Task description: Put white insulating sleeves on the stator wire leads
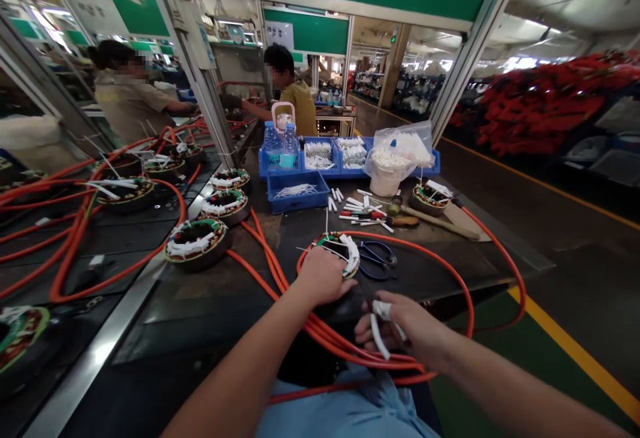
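My left hand [323, 275] rests closed over the near edge of a round motor stator [340, 251] with white ties and coloured windings, lying on the dark bench. My right hand [400, 325] hovers just in front of the bench edge, fingers curled round a short white sleeve piece [377, 331]. Orange cables [350, 348] run from the stator, loop under both hands and over my lap. Dark-handled scissors [377, 255] lie right beside the stator.
Several more stators [197, 241] sit in a row to the left. Blue bins [320, 158] with white parts, water bottles [280, 145], a white tub in a bag [393, 165] and loose sleeves [357, 208] stand behind. Two people work at the far benches.
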`<state>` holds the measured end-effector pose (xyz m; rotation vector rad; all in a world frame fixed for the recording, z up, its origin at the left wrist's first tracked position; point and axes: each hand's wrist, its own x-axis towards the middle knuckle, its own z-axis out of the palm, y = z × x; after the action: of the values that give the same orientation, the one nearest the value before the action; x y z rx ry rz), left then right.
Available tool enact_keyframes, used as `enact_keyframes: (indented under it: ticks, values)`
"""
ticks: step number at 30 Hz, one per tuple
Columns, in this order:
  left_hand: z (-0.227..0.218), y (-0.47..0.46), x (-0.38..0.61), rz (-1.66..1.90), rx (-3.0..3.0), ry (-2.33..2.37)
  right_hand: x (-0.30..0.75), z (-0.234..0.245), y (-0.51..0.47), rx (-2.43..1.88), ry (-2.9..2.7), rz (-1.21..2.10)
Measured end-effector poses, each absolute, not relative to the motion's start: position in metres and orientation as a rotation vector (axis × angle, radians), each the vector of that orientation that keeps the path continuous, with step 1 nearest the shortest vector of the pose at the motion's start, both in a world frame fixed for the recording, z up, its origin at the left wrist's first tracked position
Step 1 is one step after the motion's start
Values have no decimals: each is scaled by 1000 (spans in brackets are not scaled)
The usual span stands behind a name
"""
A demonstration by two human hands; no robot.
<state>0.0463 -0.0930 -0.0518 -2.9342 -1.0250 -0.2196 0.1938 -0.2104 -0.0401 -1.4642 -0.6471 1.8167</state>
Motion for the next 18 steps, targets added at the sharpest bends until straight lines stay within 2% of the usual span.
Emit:
enact_keyframes:
  ticks: [5, 11, 13, 16, 18]
  values:
    - [-43, -91, 17, -273, -2988, -937, 216, -54, -222, -1390, -752, 1670]
    - [-53, -123, 22, -755, -2786, -1454, 236, -57, -179, -1566, -1300, 1493]
    - [-58, -129, 31, -851, -2700, -1592, 246, -53, -151, -1671, -1632, 1172]
    - [-59, -129, 40, -925, -2639, -1758, 264, -47, -95, -1846, -2001, 476]
    - [-56, -127, 43, -928, -2647, -1807, 273, -44, -55, -1910, -2085, 232]
